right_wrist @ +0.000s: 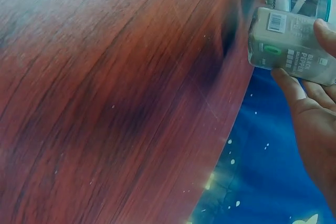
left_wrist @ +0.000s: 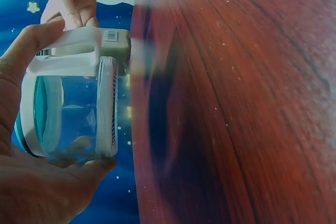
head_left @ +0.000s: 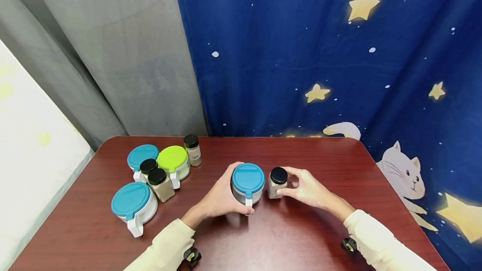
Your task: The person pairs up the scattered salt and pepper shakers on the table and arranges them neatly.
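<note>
Round, clear-walled jar with a flat blue lid and a white handle: it stands upright in the grasp of the person's left hand, seemingly just above a glossy reddish-brown table. Just right of the jar, a squarish clear pepper bottle with a black cap is pinched in the right hand. The step in hand looks like handling both containers together, whether lifting or lowering cannot be told; the next move likely calls for level wrists and a steady hold. The left hand curves around the jar's left side, thumb beside the handle; the right comes from beyond the bottle, thumb on its near side, fingers opposite.
</note>
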`<action>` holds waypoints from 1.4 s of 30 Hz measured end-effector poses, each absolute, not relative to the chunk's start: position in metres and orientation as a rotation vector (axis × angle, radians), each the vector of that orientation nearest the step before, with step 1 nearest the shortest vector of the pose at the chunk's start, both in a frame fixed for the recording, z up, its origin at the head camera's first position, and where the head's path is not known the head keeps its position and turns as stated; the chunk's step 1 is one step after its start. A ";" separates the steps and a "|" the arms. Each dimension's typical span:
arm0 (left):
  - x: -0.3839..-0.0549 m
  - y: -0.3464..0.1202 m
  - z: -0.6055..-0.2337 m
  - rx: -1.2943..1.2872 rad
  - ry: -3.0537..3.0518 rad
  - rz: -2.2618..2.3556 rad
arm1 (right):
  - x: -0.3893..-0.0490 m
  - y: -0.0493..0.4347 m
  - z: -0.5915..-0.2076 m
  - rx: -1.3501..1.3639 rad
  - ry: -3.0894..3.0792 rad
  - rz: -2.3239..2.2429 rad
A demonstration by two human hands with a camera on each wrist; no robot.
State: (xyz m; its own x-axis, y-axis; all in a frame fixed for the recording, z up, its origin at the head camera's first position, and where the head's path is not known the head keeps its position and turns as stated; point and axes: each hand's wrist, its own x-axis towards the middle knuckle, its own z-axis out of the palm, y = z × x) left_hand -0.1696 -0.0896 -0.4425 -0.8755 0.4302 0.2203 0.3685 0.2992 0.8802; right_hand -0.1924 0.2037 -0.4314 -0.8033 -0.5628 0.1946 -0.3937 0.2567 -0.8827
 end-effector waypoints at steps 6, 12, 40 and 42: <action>-0.173 -0.082 -0.444 0.736 2.472 1.670 | -0.195 0.212 -0.429 -0.894 2.399 -1.542; -0.177 -0.074 -0.444 0.764 2.445 1.682 | -0.195 0.222 -0.428 -0.856 2.405 -1.530; -0.189 -0.047 -0.448 0.752 2.455 1.673 | -0.200 0.263 -0.424 -0.786 2.505 -1.574; -0.190 -0.044 -0.449 0.753 2.452 1.677 | -0.200 0.264 -0.425 -0.781 2.500 -1.584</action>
